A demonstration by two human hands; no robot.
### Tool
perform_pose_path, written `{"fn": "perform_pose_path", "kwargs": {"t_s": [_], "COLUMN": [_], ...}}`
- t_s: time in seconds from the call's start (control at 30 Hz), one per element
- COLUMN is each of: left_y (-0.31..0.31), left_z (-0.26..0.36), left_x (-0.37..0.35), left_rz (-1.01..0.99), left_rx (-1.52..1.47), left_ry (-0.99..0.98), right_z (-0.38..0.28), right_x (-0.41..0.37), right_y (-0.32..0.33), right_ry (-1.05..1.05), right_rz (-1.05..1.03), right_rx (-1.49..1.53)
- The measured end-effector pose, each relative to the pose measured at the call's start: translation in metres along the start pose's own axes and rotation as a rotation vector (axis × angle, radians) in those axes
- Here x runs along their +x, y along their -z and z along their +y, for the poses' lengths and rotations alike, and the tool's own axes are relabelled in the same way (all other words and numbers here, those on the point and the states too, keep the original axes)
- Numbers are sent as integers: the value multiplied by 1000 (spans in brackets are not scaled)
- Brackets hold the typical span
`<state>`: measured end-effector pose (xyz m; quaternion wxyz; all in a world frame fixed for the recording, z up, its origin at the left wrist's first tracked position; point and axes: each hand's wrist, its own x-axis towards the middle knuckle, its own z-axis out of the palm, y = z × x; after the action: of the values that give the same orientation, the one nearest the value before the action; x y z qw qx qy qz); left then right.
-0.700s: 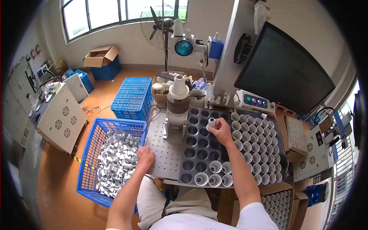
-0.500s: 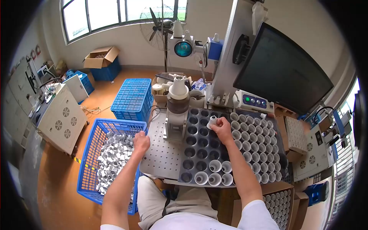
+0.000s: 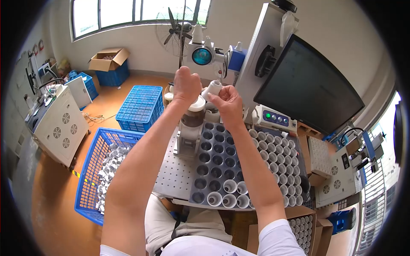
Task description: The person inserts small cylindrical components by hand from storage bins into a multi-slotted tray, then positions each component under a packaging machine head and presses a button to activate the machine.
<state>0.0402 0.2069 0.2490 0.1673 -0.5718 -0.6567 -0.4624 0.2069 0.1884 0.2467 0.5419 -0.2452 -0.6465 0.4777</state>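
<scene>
My right hand (image 3: pixel 228 106) is closed around a white tapered plastic cup (image 3: pixel 213 88), holding it tilted beside the top of the grey fixture (image 3: pixel 187 138). Close by on the left, my left hand (image 3: pixel 187 86) is raised with its fingers curled; whatever they hold is hidden. A white collar (image 3: pixel 197 103) on the fixture shows just below both hands. Above them is the round blue-green lens (image 3: pixel 201 56) of a machine head. Under my right forearm lies a dark tray (image 3: pixel 204 170) with round pockets, some holding white cups (image 3: pixel 229 186).
A blue basket (image 3: pixel 86 181) of loose white parts stands to the left, partly behind my left arm. Rows of white cups (image 3: pixel 282 168) fill the right side of the bench. A monitor (image 3: pixel 309 81) overhangs the back right, above a button box (image 3: pixel 275 118).
My left hand has risen from beside the basket to the fixture top. My right hand has moved up and left from the tray to the fixture with a white cup.
</scene>
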Motion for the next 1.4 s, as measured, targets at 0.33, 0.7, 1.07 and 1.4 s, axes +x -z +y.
{"fn": "perform_pose_path", "kwargs": {"t_s": [0.33,0.7,1.07,1.4], "left_y": [88,30,36,28], "left_z": [-206,-116,-115,-122], "left_x": [-220,-304,-308,-308], "left_rz": [-300,-697,-612,-675], "left_rx": [461,413,349,375], "left_ry": [207,355,411,380], "right_z": [44,-21,3,29], "right_x": [-12,-181,-177,-95], "right_y": [-22,70,84,107], "right_ry": [82,-426,-480,-464], "right_rz": [-130,-902,-942,-343], "right_rx": [-116,-1405,-1209,-788]}}
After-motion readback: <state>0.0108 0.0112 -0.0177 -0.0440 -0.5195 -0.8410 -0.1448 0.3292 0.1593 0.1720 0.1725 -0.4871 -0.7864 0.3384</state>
